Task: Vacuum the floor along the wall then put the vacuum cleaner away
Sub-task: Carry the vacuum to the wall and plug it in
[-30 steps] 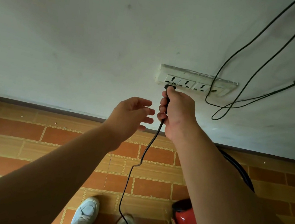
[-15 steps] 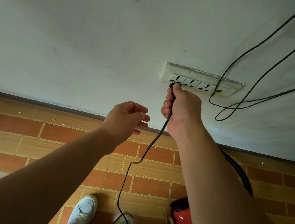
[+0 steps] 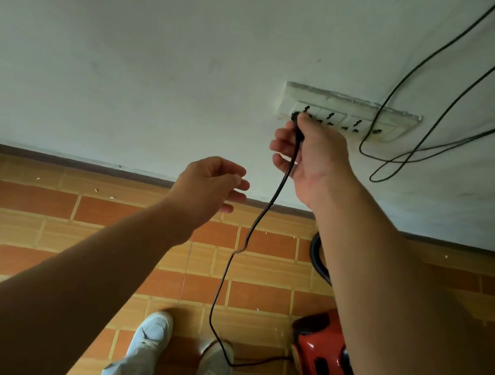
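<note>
While the right hand (image 3: 314,158) pinches the plug (image 3: 295,118) at the socket (image 3: 331,99) at one o'clock, the left hand (image 3: 208,188) hangs empty, fingers loose; the vacuum cleaner (image 3: 321,356) sits at five o'clock, so vacuuming and storage likely remain.

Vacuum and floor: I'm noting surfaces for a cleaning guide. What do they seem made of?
Vacuum: likely hard plastic, glossy red with black parts; highlights show on it. Floor: probably ceramic tile, orange and tan rectangles with pale grout lines, slight sheen.
</note>
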Available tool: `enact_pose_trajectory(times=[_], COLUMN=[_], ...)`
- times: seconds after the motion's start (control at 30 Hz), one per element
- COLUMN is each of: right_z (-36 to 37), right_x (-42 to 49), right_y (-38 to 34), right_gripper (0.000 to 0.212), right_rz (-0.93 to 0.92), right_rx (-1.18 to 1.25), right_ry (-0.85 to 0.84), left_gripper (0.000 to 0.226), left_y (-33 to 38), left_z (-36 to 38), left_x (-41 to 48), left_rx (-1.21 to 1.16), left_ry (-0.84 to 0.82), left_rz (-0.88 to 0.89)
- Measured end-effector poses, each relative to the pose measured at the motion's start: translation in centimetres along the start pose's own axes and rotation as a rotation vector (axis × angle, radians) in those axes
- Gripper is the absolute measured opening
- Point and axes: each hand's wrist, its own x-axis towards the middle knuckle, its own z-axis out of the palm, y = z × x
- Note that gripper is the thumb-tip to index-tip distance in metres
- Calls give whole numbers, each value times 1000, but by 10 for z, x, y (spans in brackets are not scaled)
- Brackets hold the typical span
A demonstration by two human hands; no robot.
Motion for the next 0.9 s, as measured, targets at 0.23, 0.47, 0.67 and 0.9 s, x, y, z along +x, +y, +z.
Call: enact_pose_trajectory(times=[0.23,0.47,0.67,0.9], right_z=[-55,-203,-273,-310], right_x=[-26,-139,-236,-293], right_y=[38,194,302,365], right_gripper=[53,45,22,13], right_rz=[133,531,720,818], right_rx=[-136,-10,189,363], right_ry=[38,477,698,715], left_gripper=[15,14,12,11], left_y=[-34,-108,-149,-188], left_z=[-4,45,116,189], left_x=[-28,-78,-102,-118], left_rx=[45,184,371,660], left_ry=[-8,-161,-351,-468], left_rz=[-66,-218,-319,-340])
